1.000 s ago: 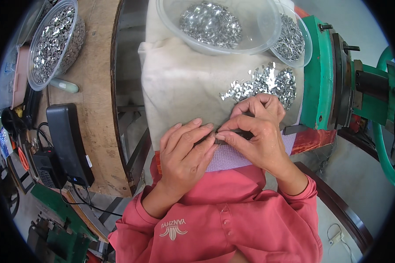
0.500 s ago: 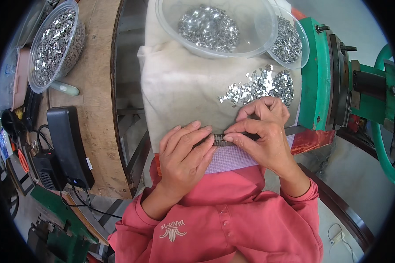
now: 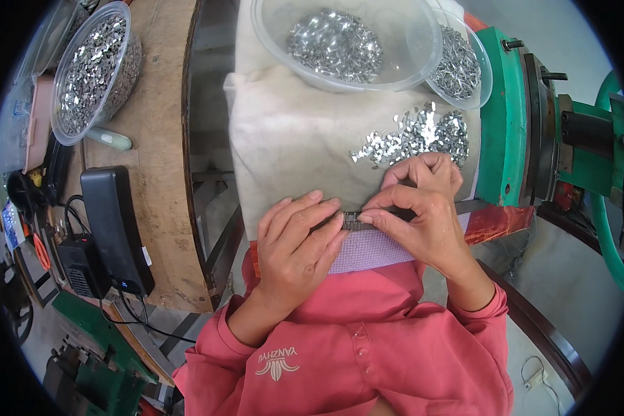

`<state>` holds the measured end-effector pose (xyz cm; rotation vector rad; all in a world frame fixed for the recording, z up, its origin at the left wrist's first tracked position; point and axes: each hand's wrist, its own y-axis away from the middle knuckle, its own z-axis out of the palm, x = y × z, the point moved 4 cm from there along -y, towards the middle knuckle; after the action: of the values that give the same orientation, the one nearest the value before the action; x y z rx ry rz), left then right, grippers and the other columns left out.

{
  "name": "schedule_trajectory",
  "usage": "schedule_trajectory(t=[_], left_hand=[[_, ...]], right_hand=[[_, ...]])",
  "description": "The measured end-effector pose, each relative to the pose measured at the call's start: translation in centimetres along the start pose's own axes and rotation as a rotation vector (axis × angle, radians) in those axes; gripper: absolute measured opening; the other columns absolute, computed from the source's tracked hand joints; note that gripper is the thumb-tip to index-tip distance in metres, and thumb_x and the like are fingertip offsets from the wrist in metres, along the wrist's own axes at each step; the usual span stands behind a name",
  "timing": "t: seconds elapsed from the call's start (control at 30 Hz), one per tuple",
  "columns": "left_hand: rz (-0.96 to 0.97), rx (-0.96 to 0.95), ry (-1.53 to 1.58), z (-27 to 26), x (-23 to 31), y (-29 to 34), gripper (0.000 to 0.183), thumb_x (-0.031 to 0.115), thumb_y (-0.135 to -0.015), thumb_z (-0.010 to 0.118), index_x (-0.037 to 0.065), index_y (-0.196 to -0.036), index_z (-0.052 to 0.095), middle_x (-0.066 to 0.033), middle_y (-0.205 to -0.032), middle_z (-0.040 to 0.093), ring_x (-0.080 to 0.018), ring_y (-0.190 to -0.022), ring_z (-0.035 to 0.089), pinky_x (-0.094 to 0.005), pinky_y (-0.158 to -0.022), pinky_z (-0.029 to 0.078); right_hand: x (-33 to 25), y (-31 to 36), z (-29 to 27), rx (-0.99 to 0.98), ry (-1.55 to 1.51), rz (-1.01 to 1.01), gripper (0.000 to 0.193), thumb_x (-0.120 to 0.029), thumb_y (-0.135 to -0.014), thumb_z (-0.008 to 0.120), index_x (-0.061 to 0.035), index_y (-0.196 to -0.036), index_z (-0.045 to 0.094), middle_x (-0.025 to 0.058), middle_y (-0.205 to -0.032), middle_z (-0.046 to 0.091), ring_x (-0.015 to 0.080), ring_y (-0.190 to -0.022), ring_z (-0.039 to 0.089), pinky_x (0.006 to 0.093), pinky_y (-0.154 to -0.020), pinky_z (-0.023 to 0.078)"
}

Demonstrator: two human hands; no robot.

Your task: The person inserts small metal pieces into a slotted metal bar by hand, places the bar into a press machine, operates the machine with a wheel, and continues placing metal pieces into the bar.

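A short, dark, ribbed metal strip (image 3: 351, 221) lies at the near edge of the cloth-covered work surface (image 3: 284, 152). My left hand (image 3: 292, 243) grips its left end between thumb and fingers, the other fingers laid close together. At the right end, my right hand (image 3: 423, 215) is closed, thumb and forefinger pinched against the strip. Whatever small piece may be in that pinch is too small to make out. The right hand's other fingers are curled above a loose pile of small shiny metal pieces (image 3: 412, 139). Fingers cover both ends of the strip.
Behind the pile stand a large clear plastic tub (image 3: 395, 52) and a smaller clear bowl (image 3: 485, 76), both holding small metal parts. A green machine (image 3: 500, 125) borders the right side. On the wooden table (image 3: 163, 208) at left are a tub of metal pieces (image 3: 93, 76) and a black device (image 3: 118, 229).
The whole view has shifted slightly, so things appear a little farther right. Both hands keep nearly the same hold on the strip, with only tiny finger movement.
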<state>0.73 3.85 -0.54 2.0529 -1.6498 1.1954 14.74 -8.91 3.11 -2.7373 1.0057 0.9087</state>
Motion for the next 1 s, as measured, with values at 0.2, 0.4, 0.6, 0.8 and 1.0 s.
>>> schedule_trajectory(t=[0.2, 0.4, 0.6, 0.8, 1.0], left_hand=[[0.005, 0.001, 0.006, 0.3, 0.0, 0.1, 0.024, 0.011, -0.075, 0.08, 0.009, -0.098, 0.075, -0.0019, -0.112, 0.071, -0.0221, -0.113, 0.064, -0.0408, -0.099, 0.043], [-0.006, -0.003, 0.021, 0.2, -0.1, -0.4, 0.023, 0.01, -0.072, 0.081, 0.008, -0.095, 0.076, -0.0048, -0.108, 0.072, -0.0263, -0.11, 0.066, -0.0442, -0.098, 0.044], [-0.005, 0.0, -0.025, -1.3, -0.2, -0.6, 0.023, 0.011, -0.076, 0.079, 0.007, -0.098, 0.073, -0.0045, -0.11, 0.07, -0.0242, -0.112, 0.064, -0.0424, -0.097, 0.045], [0.049, 0.099, 0.176, 1.0, -0.2, 0.5, 0.019, 0.012, -0.081, 0.074, 0.004, -0.098, 0.07, -0.0082, -0.11, 0.067, -0.0271, -0.115, 0.062, -0.046, -0.099, 0.045], [0.017, 0.196, 0.166, 1.7, 0.0, 1.4, 0.016, 0.014, -0.078, 0.075, 0.004, -0.089, 0.069, -0.0078, -0.109, 0.064, -0.028, -0.118, 0.058, -0.0455, -0.102, 0.042]], right_hand=[[0.5, 0.5, -0.4, -0.005, 0.023, 0.016, 0.015, -0.029, -0.07, 0.085, -0.0193, -0.081, 0.08, -0.0054, -0.092, 0.059, 0.0237, -0.105, 0.047, 0.044, -0.097, 0.025], [0.4, 0.0, -0.5, -0.011, 0.023, 0.012, 0.015, -0.028, -0.07, 0.085, -0.0199, -0.081, 0.08, -0.0063, -0.092, 0.059, 0.0229, -0.105, 0.046, 0.0432, -0.096, 0.025], [0.0, -0.6, -0.8, -0.013, 0.041, -0.026, 0.013, -0.027, -0.07, 0.084, -0.0197, -0.08, 0.079, -0.0049, -0.093, 0.06, 0.0233, -0.104, 0.047, 0.0427, -0.096, 0.027], [0.9, 0.8, -0.8, 0.071, 0.099, -0.042, 0.011, -0.015, -0.065, 0.081, -0.0105, -0.073, 0.074, 0.0033, -0.085, 0.059, 0.0258, -0.093, 0.05, 0.0399, -0.085, 0.037], [3.0, 1.3, 1.1, 0.082, 0.084, -0.088, 0.014, -0.017, -0.073, 0.078, -0.0055, -0.074, 0.069, 0.0072, -0.093, 0.057, 0.0268, -0.1, 0.048, 0.0414, -0.095, 0.033]])
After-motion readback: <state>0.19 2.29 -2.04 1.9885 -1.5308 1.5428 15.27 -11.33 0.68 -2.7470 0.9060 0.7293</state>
